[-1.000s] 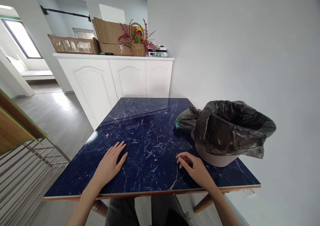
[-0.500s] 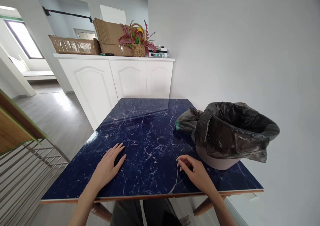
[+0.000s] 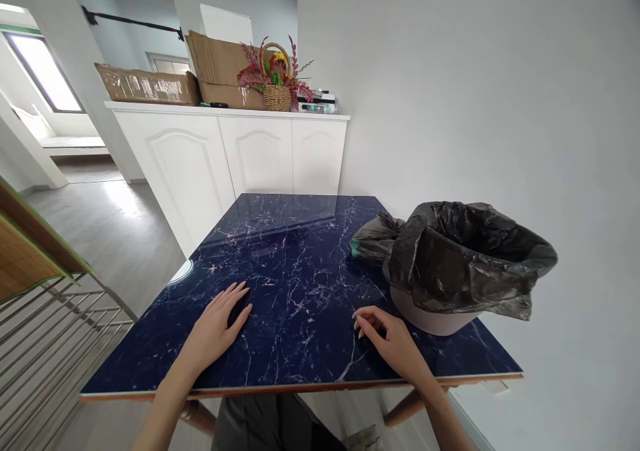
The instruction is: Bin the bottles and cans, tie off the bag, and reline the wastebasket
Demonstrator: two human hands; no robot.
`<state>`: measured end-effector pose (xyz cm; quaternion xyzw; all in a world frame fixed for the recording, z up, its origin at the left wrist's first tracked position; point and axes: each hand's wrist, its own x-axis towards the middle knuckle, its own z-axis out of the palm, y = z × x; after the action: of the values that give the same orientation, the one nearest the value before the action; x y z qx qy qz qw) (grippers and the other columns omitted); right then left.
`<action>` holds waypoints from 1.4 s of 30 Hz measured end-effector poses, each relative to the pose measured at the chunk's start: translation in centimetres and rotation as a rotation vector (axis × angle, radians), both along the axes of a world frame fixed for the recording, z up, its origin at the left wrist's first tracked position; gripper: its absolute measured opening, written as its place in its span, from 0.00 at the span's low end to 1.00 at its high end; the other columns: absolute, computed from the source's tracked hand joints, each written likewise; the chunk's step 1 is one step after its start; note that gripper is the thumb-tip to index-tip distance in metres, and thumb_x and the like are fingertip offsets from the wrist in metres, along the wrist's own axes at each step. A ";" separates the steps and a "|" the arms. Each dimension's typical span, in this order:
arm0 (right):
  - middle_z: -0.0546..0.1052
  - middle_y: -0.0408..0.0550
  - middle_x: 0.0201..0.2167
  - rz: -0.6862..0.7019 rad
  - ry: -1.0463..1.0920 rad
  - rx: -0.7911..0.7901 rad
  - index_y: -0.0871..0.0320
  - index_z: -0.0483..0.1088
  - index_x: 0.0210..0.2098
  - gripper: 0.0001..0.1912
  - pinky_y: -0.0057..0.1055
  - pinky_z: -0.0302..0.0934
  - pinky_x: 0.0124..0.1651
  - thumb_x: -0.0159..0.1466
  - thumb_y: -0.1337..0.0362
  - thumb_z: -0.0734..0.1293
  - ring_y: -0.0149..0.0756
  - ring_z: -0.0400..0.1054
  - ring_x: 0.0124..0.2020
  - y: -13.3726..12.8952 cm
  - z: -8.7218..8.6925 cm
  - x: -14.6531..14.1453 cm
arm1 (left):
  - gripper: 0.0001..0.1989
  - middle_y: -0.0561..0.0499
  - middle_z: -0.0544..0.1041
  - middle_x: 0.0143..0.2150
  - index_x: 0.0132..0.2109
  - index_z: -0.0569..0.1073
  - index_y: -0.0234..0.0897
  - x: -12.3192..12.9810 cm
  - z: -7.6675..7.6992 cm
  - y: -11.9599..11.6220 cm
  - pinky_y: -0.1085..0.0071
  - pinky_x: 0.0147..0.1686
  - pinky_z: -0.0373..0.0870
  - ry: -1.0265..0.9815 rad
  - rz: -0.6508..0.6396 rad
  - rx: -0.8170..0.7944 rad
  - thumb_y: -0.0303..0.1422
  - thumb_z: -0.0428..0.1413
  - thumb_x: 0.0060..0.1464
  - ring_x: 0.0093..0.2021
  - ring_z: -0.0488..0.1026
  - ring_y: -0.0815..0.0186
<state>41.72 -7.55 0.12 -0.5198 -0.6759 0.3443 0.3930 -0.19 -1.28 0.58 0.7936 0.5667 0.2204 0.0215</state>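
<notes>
My left hand (image 3: 215, 328) lies flat on the left part of the dark blue marbled table (image 3: 300, 291), fingers stretched out, holding nothing. On the right, my right hand (image 3: 387, 338) rests on the tabletop with curled fingers, thumb and fingertips close together; nothing shows between them. Just beyond it stands a pale bin (image 3: 435, 319) lined with a black plastic bag (image 3: 460, 271), whose edge is folded over the rim. A tied dark bag (image 3: 373, 239) with a green patch sits against the bin's left side.
Behind the table is a white cabinet (image 3: 255, 151) carrying cardboard boxes (image 3: 150, 86) and a flower basket (image 3: 277, 96). A metal rack (image 3: 65, 331) stands at the left. A wall (image 3: 475, 91) borders the right side.
The view has shifted slightly. Both hands keep their places on the table, and the bin and bags have not moved. My legs under the table have shifted a little.
</notes>
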 end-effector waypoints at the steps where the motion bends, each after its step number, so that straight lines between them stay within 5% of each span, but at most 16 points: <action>1: 0.83 0.50 0.41 -0.002 -0.001 0.005 0.54 0.76 0.50 0.22 0.34 0.70 0.44 0.77 0.44 0.61 0.40 0.79 0.39 0.1 -0.1 0.0 | 0.33 0.45 0.70 0.75 0.70 0.72 0.41 0.0 0.0 0.0 0.47 0.77 0.58 0.000 0.002 0.004 0.56 0.46 0.72 0.77 0.63 0.50; 8: 0.82 0.51 0.40 -0.050 -0.130 0.123 0.54 0.76 0.51 0.21 0.33 0.72 0.38 0.78 0.46 0.60 0.40 0.79 0.37 0.4 -0.6 0.0 | 0.34 0.44 0.71 0.74 0.69 0.73 0.40 0.2 0.2 -0.2 0.47 0.77 0.57 -0.013 0.001 0.008 0.57 0.45 0.72 0.77 0.63 0.50; 11: 0.78 0.56 0.52 -0.088 -0.192 0.183 0.54 0.74 0.56 0.19 0.34 0.73 0.36 0.77 0.50 0.60 0.39 0.79 0.38 1.3 -0.6 -0.6 | 0.33 0.45 0.71 0.74 0.69 0.73 0.42 0.2 0.2 -0.3 0.47 0.77 0.58 -0.019 -0.003 0.018 0.57 0.46 0.72 0.77 0.64 0.50; 16: 0.58 0.62 0.73 -0.202 -0.289 0.307 0.51 0.68 0.65 0.22 0.43 0.75 0.40 0.74 0.56 0.61 0.42 0.78 0.43 5.9 -0.1 -1.5 | 0.32 0.45 0.71 0.74 0.69 0.73 0.42 0.2 0.3 -0.4 0.47 0.77 0.57 -0.021 -0.006 0.015 0.57 0.46 0.72 0.76 0.64 0.50; 25: 0.48 0.65 0.77 -0.348 -0.329 0.462 0.49 0.59 0.73 0.31 0.53 0.74 0.47 0.71 0.62 0.61 0.51 0.75 0.46 13.3 -0.4 0.9 | 0.32 0.45 0.71 0.74 0.69 0.73 0.41 0.2 0.3 -0.6 0.47 0.76 0.60 -0.010 0.006 0.014 0.56 0.46 0.72 0.76 0.64 0.49; 33: 0.62 0.65 0.67 -0.389 -0.373 0.477 0.52 0.51 0.76 0.36 0.51 0.71 0.53 0.70 0.62 0.60 0.54 0.72 0.52 14.3 -3.0 1.4 | 0.31 0.47 0.71 0.74 0.69 0.74 0.44 0.2 0.3 -0.7 0.48 0.77 0.60 -0.014 -0.001 0.024 0.56 0.47 0.72 0.76 0.65 0.49; 37: 0.68 0.61 0.57 -0.395 -0.393 0.468 0.56 0.57 0.71 0.30 0.46 0.71 0.50 0.70 0.63 0.60 0.49 0.72 0.45 14.4 -3.6 1.4 | 0.32 0.46 0.71 0.74 0.68 0.74 0.43 0.2 0.2 -0.7 0.48 0.77 0.59 -0.023 0.012 0.006 0.57 0.46 0.72 0.76 0.65 0.49; 42: 0.69 0.57 0.50 -0.414 -0.394 0.480 0.56 0.66 0.58 0.18 0.47 0.67 0.56 0.69 0.63 0.61 0.50 0.70 0.49 14.6 -3.9 1.7 | 0.32 0.46 0.71 0.74 0.68 0.74 0.42 0.3 0.2 -0.9 0.47 0.77 0.59 -0.034 0.022 -0.004 0.57 0.46 0.72 0.76 0.64 0.49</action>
<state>43.39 7.07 -3.75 -0.5949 -0.6806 -0.0174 0.4272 0.09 -2.13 0.76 0.7834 0.5754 0.2330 0.0306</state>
